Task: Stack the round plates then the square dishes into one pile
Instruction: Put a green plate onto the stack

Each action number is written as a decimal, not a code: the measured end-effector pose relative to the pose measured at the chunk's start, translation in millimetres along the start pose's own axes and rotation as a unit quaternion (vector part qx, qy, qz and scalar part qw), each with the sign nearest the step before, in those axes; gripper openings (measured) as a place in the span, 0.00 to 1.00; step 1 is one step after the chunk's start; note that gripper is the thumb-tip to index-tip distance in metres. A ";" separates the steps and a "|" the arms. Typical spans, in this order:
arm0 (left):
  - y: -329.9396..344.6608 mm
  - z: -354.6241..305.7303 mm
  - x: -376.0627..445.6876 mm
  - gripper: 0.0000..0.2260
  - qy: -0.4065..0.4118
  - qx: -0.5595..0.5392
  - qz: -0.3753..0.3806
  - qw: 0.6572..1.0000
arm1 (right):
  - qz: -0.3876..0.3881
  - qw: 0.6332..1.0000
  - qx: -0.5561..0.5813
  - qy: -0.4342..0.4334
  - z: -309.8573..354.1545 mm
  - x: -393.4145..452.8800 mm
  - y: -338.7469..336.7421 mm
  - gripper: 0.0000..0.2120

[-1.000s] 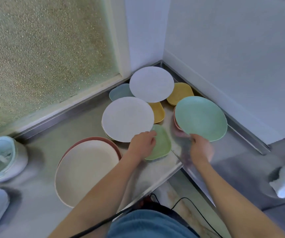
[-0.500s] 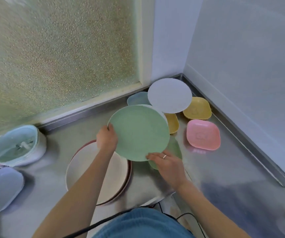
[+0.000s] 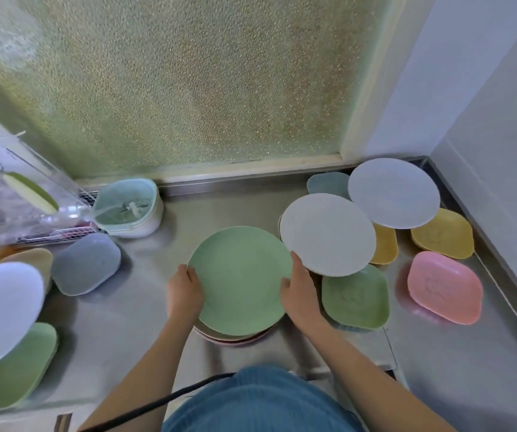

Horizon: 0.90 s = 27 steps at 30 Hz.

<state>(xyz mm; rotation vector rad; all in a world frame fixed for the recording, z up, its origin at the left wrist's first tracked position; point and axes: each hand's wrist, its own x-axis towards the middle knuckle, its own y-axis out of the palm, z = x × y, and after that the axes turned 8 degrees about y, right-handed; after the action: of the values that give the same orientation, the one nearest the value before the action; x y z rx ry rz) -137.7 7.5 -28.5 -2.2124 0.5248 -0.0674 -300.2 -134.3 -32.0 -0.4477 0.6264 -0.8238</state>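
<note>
A green round plate [image 3: 241,280] lies on top of a pile whose cream and reddish rims [image 3: 235,338] show beneath it. My left hand [image 3: 185,291] grips its left edge and my right hand [image 3: 298,294] its right edge. To the right lie a cream round plate [image 3: 327,234] and a white round plate [image 3: 393,192]. Around them sit square dishes: green [image 3: 355,297], pink [image 3: 444,286], two yellow [image 3: 442,233] [image 3: 384,247] and a blue-grey one [image 3: 329,183], partly hidden under the plates.
On the steel counter [image 3: 145,300] to the left are a grey-blue square dish [image 3: 86,263], a white plate [image 3: 0,313] over a green square dish [image 3: 11,372], a lidded mint container [image 3: 128,207] and a plastic bag. Frosted glass and walls close the back and right.
Both hands carried the green round plate left and down onto the cream-and-reddish pile. The view has swung left, showing more dishes there.
</note>
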 end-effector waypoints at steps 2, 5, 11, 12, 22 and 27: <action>-3.1 6.2 -1.4 0.09 0.016 0.031 0.008 0.999 | -0.016 0.999 -0.047 -0.012 0.4 1.8 4.5 0.31; -10.3 15.8 -3.5 0.06 -0.001 0.081 0.008 0.997 | -0.007 0.990 -0.139 -0.005 1.6 1.8 10.6 0.29; -12.9 24.5 -5.9 0.18 0.017 0.115 0.093 0.989 | -0.049 0.979 -0.198 -0.010 -3.1 -3.2 19.4 0.29; -12.2 24.9 -4.9 0.19 0.019 0.103 0.097 0.990 | -0.057 0.979 -0.194 -0.012 -3.8 -3.6 20.3 0.28; -5.8 32.1 -7.2 0.25 0.020 0.119 0.136 0.983 | -0.102 0.966 -0.232 0.043 -2.6 -6.4 20.5 0.24; -0.2 35.5 -10.3 0.20 -0.001 0.075 0.105 0.992 | -0.051 0.976 -0.206 0.053 -10.6 -2.2 23.4 0.24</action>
<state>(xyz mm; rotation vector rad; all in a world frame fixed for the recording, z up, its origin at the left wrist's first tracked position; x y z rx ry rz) -139.1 37.5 -50.0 -2.0012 0.7239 0.0066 -295.9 -119.8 -52.9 -0.8225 0.8849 -0.8201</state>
